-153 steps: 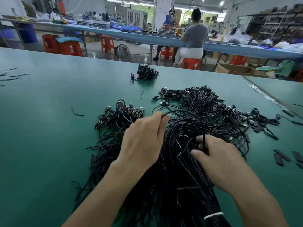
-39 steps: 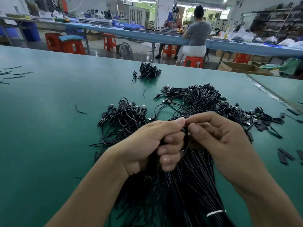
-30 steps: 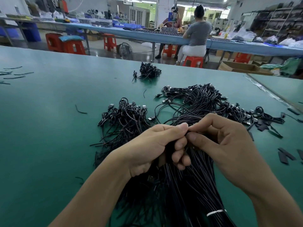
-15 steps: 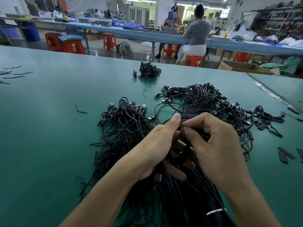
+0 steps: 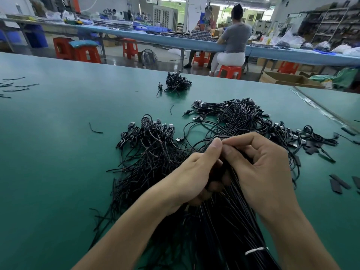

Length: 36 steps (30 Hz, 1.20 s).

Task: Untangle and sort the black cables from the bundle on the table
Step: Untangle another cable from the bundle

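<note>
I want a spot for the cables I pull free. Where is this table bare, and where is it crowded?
Bare: the green table left of the left pile, out to the loose strands, bar one scrap; also between the small far pile and the main bundle. Crowded: centre, and right among the black strips.

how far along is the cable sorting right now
Partway, at a guess. Done: a loose pile left of the hands and a small clump farther back look set aside. In hand: left hand and right hand pinch strands atop the main bundle. Left: most of that bundle, its white tie on.
</note>
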Available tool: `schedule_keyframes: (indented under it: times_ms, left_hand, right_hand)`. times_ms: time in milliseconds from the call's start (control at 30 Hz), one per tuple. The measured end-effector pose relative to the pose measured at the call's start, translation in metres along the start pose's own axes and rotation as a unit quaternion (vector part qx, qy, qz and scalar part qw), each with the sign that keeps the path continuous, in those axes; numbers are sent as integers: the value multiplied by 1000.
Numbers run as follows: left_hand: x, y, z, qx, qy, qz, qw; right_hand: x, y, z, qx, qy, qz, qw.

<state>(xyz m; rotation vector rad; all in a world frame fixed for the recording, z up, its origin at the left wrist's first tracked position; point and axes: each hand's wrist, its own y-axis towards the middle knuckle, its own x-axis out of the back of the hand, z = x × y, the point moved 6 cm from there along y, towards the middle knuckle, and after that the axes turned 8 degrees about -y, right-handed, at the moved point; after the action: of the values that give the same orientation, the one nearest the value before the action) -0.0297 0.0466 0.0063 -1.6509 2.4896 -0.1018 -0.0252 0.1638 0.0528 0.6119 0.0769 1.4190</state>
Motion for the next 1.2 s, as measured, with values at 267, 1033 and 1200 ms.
schedule_keyframes:
  times_ms: [267, 1033, 1200]
  left_hand:
    - [37, 2, -8, -71, 33, -141, 987]
    - [71, -3, -23, -195, 196, -312, 909]
    - [71, -4, -23, -173, 184, -321, 913]
  right_hand:
    - [3, 0, -15, -84, -21, 52, 995]
    - [-90, -45, -13, 128, -361, 255, 888]
    - [-71, -32, -7, 85, -302, 194, 929]
